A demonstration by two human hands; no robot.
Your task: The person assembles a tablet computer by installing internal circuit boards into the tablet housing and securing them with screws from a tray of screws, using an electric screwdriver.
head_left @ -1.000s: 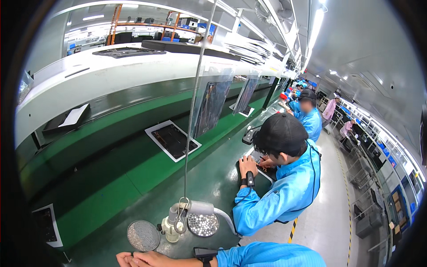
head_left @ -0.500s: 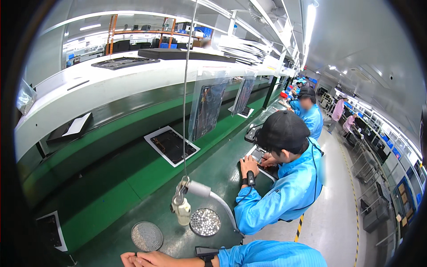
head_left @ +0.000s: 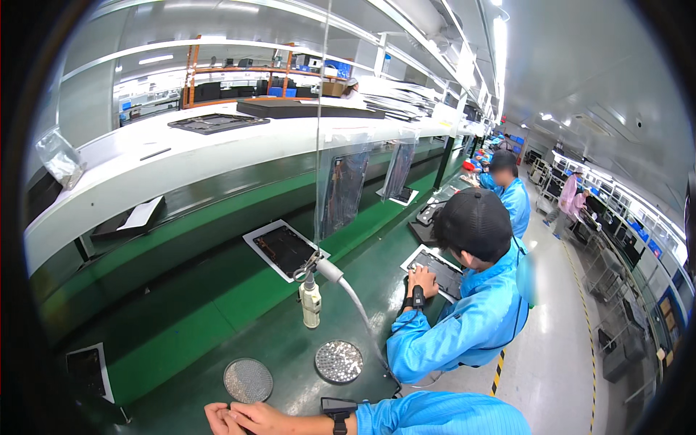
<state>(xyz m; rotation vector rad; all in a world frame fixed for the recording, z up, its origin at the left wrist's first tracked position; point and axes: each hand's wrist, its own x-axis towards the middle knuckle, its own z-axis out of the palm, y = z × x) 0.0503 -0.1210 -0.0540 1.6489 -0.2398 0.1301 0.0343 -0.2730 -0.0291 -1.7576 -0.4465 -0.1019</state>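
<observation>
- Green is covering pretty much the whole workbench (head_left: 217, 319), which is running from the lower left of the frame up toward the upper right.
- The person's own hands are sitting at the very bottom centre: the right hand (head_left: 262, 418) is lying over the left hand (head_left: 217, 419), the two pressed together (fingers are looking curled in close, but I can't tell if they're gripping anything, it's cut off by the edge).
- A blue sleeve (head_left: 442, 415) and a dark wrist strap (head_left: 338, 422) are coming in from the bottom right.
- Nearest the hands, just above them, a round mesh dish (head_left: 248, 380) is lying flat on the bench, and a second round dish (head_left: 338, 362) full of tiny shiny parts is sitting just to its right, not touching it.
- Above those, near the centre, a hanging electric screwdriver (head_left: 310, 297) is dangling upright on a cable, with a grey hose curving down to the right.
- Right of centre, a co-worker in a blue coat and black cap (head_left: 475, 221) is leaning over a flat panel (head_left: 435, 264), both hands on it.
- A tablet-like panel in a white tray (head_left: 284, 249) is lying left of the screwdriver.
</observation>
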